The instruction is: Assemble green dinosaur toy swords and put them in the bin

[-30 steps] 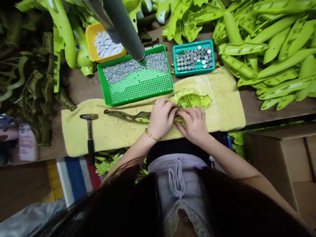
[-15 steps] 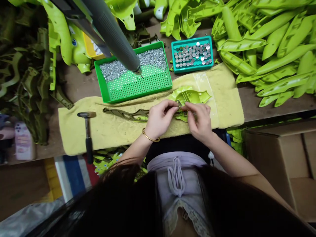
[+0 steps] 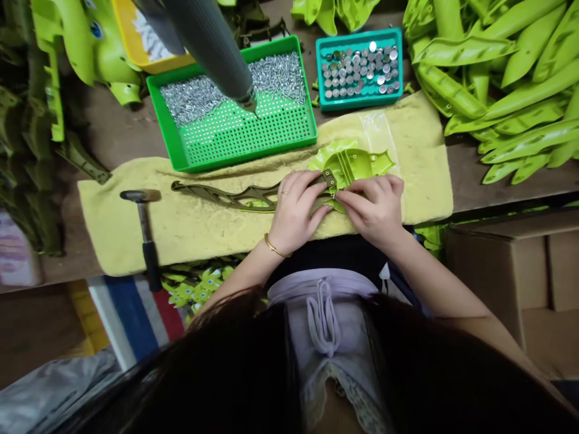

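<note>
My left hand (image 3: 296, 208) is closed on the right part of a long, curved olive-brown plastic frame (image 3: 217, 194), which lies on the yellow cloth. Under the frame shows some lime-green plastic. My right hand (image 3: 375, 208) pinches a tiny shiny piece (image 3: 334, 196) at the frame's right end; its exact kind is too small to tell. Just beyond the fingers rests a lime-green hollow plastic shell (image 3: 355, 164), partly covered by both hands. A hammer (image 3: 145, 232) with a black grip lies at the left of the cloth.
Behind the yellow cloth (image 3: 420, 150) stand a green perforated tray (image 3: 244, 144) of screws and a teal tray (image 3: 359, 102) of small silvery discs. An electric screwdriver (image 3: 212, 54) hangs above the green tray. Green shells (image 3: 520, 102) pile up right; olive parts (image 3: 27, 150) lie left.
My left fingers have shifted from a pinch to lying over the frame, whose perforated end now shows beyond them. My right fingertips have come lower, near the frame's edge. The whole view has shifted slightly.
</note>
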The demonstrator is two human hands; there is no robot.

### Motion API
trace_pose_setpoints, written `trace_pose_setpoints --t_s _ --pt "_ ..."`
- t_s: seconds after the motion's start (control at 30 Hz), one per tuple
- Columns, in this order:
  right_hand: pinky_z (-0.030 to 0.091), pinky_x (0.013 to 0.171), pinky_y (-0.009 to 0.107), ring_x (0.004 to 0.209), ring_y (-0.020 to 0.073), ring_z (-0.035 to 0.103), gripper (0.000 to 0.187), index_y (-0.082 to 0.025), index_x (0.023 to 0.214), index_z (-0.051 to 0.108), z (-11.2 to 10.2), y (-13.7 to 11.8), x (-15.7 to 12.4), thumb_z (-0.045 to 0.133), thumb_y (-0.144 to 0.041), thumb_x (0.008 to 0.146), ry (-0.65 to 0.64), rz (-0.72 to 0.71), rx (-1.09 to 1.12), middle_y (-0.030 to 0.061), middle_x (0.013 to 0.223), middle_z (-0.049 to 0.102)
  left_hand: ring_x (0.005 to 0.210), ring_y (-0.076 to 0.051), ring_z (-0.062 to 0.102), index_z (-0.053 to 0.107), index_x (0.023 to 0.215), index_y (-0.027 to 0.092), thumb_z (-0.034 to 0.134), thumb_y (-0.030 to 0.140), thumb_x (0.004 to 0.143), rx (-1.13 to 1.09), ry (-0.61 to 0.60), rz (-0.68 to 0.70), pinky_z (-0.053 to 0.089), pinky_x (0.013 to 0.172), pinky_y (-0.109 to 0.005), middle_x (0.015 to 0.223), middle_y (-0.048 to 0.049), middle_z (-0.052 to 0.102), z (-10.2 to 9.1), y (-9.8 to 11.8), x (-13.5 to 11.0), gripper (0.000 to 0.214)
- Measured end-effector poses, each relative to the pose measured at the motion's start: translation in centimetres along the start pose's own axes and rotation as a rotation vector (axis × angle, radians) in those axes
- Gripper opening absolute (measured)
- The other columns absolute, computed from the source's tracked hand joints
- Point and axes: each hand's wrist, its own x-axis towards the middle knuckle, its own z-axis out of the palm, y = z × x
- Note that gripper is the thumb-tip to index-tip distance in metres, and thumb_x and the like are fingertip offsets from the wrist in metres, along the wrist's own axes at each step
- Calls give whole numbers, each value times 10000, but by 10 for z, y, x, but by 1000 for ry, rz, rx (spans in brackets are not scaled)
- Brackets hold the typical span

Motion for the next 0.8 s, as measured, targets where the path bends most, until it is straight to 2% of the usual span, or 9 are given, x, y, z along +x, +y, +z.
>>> trace_pose_setpoints --t_s 0.17,0.33,0.53,0.67,0.8 --pt "295 883 428 920 200 530 231 -328 1023 694 -4 -4 6 479 -305 944 -88 -13 -23 21 978 690 1227 -270 521 615 1108 205 575 386 907 3 17 14 399 1052 -500 1280 -130 601 4 -3 -2 273" --pt "318 787 390 861 198 529 245 -272 953 705 -9 -9 12 471 -343 952 -85 0 -72 38 927 673 1227 -264 533 618 1101 196 589 354 903 -63 39 41 362 1094 -497 1282 -133 617 3 -3 -2 255" --pt "305 769 399 843 211 510 245 -247 971 695 -19 -14 18 456 -297 959 -169 -86 -145 47 932 689 1209 -251 540 635 1081 211 568 349 915 -19 26 46 355 1098 -499 1282 -120 620 2 -3 -3 227" --pt "324 749 389 814 207 514 242 -229 956 687 -20 -16 21 450 -274 962 -163 -165 -242 44 915 694 1189 -237 549 664 1040 232 557 355 923 54 19 63 372 1091 -487 1278 -90 618 3 -2 -3 200" --pt "361 699 366 794 207 550 236 -201 973 677 -19 -13 17 466 -306 956 -147 -66 -226 71 879 676 1181 -226 559 674 1039 236 535 319 940 149 37 112 377 1098 -488 1286 -78 612 4 -4 -3 190"
